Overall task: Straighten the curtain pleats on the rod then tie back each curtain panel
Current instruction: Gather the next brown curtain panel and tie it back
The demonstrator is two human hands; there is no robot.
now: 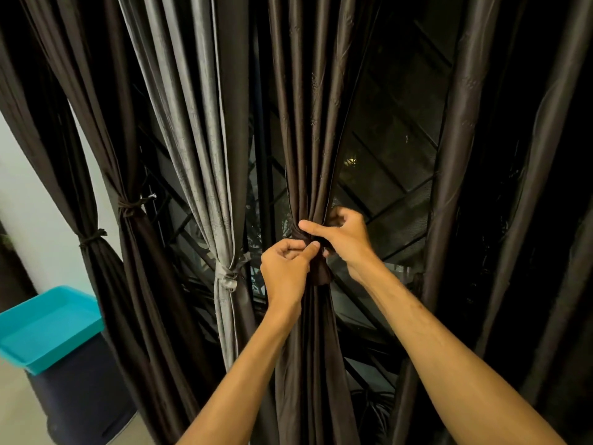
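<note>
The curtain panel [308,139] hung straight ahead, its folds running vertically, cinched at mid-height where both hands met: the left hand [285,268], slightly lower, pinched the dark tie-back [322,274], and the right hand [348,240] curled round the gathered cloth.

Only 1 view here, from a camera worn on the person's head. It stands close to the curtain [305,139], facing it squarely and tipped a little downward. The left hand [285,268] and right hand [345,239] meet on the fabric just below the middle of the picture. The wide lens bows the outer folds and takes in a bin [48,326] at lower left.
</note>
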